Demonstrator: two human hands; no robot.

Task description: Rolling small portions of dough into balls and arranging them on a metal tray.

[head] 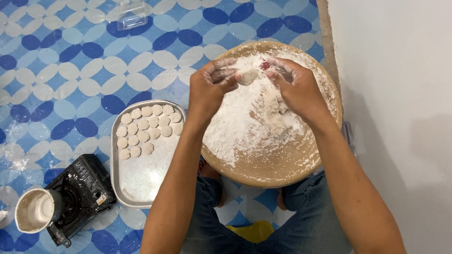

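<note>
Forearms, then dough lump (248, 75) seemingly between both hands' fingers (226, 75).

A rectangular metal tray (141, 181) lies on the blue-and-white patterned floor mat (70, 70), holding rows of small flat white dough discs (147, 127) at its far end. Just beside the tray sits a black portable gas stove (82, 188), with a flour-dusted cream pot (34, 210) at its corner. A clear plastic container (132, 13), perhaps a lid, lies farther off.
</note>
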